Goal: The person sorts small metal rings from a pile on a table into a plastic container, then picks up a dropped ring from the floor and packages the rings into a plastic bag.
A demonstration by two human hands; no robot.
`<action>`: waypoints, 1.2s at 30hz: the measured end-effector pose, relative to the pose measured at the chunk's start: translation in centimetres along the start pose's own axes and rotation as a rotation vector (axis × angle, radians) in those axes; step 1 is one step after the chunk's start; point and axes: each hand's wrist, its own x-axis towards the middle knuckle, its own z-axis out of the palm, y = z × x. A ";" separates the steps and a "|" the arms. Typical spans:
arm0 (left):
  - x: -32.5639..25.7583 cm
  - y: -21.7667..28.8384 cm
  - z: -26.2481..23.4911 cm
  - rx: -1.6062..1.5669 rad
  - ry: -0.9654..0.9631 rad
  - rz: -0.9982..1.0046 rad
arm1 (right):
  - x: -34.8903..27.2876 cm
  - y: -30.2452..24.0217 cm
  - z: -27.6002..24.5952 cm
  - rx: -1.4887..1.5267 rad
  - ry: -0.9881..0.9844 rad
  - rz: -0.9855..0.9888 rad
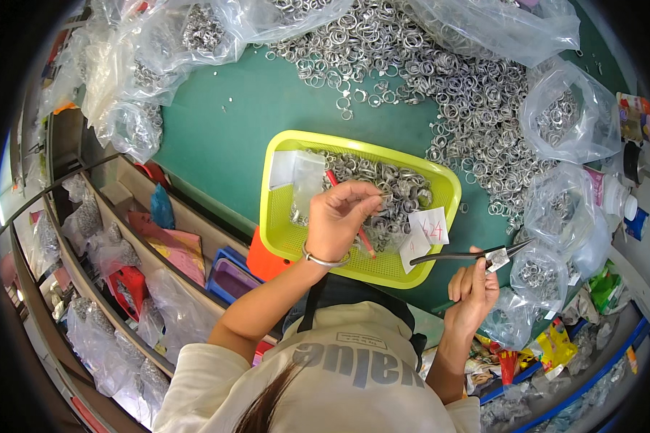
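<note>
Green matting covers the worktable [231, 130], a plain ground against which small bright parts show clearly. From 11 to 2 o'clock a loose heap of silver metal rings [440, 94] spreads over it, within arm's reach of the work position. Clear plastic bags [563, 119] of the same rings ring the heap at 10, 12, 2 and 3 o'clock, which appears to keep sorted stock apart from the loose supply.

At centre sits a lime-yellow perforated plastic basket [285, 231], tilted slightly and holding a smaller batch of rings; its low wall confines them close to the hands. A red-handled tool [365, 242] lies in it, partly hidden. Two white paper slips [425, 234] with red handwriting rest on the basket's rim at 3 o'clock, where they can be read without moving anything.

The left hand [336, 216], wearing a thin metal bangle, hovers over the basket with fingertips pinched together on what looks like a single ring [384, 196]; the piece is too small to confirm. The right hand [473, 289], at 4 o'clock off the basket, is closed around the black handles of pliers [469, 254], jaws pointing right, with a small silver piece at the jaws.

Coloured packets [556, 346] and a white bottle [617, 202] crowd the 4 o'clock edge.
</note>
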 end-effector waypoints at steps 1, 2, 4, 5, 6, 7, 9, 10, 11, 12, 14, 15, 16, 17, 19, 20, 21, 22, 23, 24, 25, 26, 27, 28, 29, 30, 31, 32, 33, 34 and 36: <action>0.0 0.3 0.0 -0.021 -0.011 -0.002 | 0.0 0.0 0.0 0.002 -0.001 -0.001; 0.1 0.6 0.0 0.008 0.003 0.053 | 0.0 -0.1 -0.1 -0.005 -0.018 -0.005; 0.6 1.1 0.1 0.065 0.030 0.162 | -0.1 -0.1 -0.4 -0.018 -0.051 -0.013; 1.1 1.8 0.2 0.125 0.055 0.175 | -0.2 0.0 -0.8 -0.028 -0.055 -0.030; 2.1 2.9 0.4 0.186 0.080 0.188 | -0.1 0.2 -1.2 -0.037 -0.059 -0.046; 3.0 3.8 0.7 0.249 0.106 0.201 | -0.1 0.3 -1.4 -0.045 -0.063 -0.060; 5.1 4.6 1.6 0.469 0.145 0.367 | -0.2 0.1 -0.5 0.048 -0.027 -0.061; 5.7 4.7 1.8 0.574 0.169 0.450 | -0.1 0.0 -0.1 0.088 -0.012 -0.062; 5.5 4.6 1.7 0.672 0.101 0.515 | 0.0 0.0 -0.5 0.144 -0.100 -0.012; 4.9 4.4 1.6 0.770 0.032 0.581 | 0.1 -0.1 -1.5 0.200 -0.189 0.039; 3.2 3.0 2.0 0.855 -0.226 0.599 | 0.0 -0.3 -2.2 0.236 -0.261 0.110; 2.6 1.7 2.3 0.960 -0.388 0.679 | 0.1 -0.3 -2.4 0.201 -0.271 0.132; 2.3 0.5 2.5 1.060 -0.562 0.759 | 0.2 -0.3 -2.8 0.167 -0.275 0.150; 2.2 -0.5 2.5 1.174 -0.570 0.778 | 0.2 -0.3 -3.0 0.133 -0.283 0.170; 2.1 -1.9 2.4 1.405 -0.583 0.815 | 0.2 0.0 -2.6 -0.123 -0.226 0.100; 2.2 -2.1 2.0 1.456 -0.574 0.856 | 0.2 0.2 -2.3 -0.250 -0.197 0.064; 2.0 -2.0 1.5 1.452 -0.561 0.814 | 0.3 0.4 -1.8 -0.378 -0.169 0.029; 1.8 -1.6 1.3 1.444 -0.555 0.774 | 0.3 1.1 -1.4 -0.446 -0.111 0.035; 1.6 -1.1 1.1 1.439 -0.544 0.732 | 0.5 2.0 -0.9 -0.485 -0.091 -0.010; 1.5 -0.7 0.9 1.417 -0.501 0.709 | 0.7 2.6 -0.5 -0.575 -0.088 -0.023; 1.5 -0.6 0.2 1.452 -0.474 0.721 | 1.0 3.2 -0.1 -0.664 -0.088 -0.037; 1.5 -0.6 -0.5 1.486 -0.447 0.733 | 1.3 3.6 0.0 -0.767 -0.097 -0.077; 1.5 -0.5 -1.3 1.520 -0.420 0.746 | 1.6 4.3 0.0 -0.739 -0.103 -0.089; 1.4 -0.2 -2.1 1.559 -0.377 0.720 | 1.8 5.1 -0.2 -0.711 -0.113 -0.099; 1.2 0.1 -3.0 1.597 -0.335 0.695 | 1.9 5.5 -0.2 -0.683 -0.120 -0.109; 1.1 0.4 -3.6 1.635 -0.294 0.670 | 1.8 5.4 -0.2 -0.671 -0.150 -0.083; 1.0 0.8 -3.9 1.618 -0.266 0.645 | 1.7 5.5 0.0 -0.649 -0.142 -0.087; 0.9 1.4 -3.9 1.602 -0.240 0.622 | 1.5 5.6 0.2 -0.626 -0.132 -0.090; 0.9 1.9 -3.8 1.585 -0.215 0.600 | 1.4 5.6 0.4 -0.603 -0.121 -0.094; 0.8 1.9 -3.3 1.513 -0.220 0.615 | 1.4 5.6 0.6 -0.597 -0.119 -0.086; 0.7 0.7 -1.3 1.267 -0.383 0.685 | 1.3 5.5 0.8 -0.585 -0.118 -0.070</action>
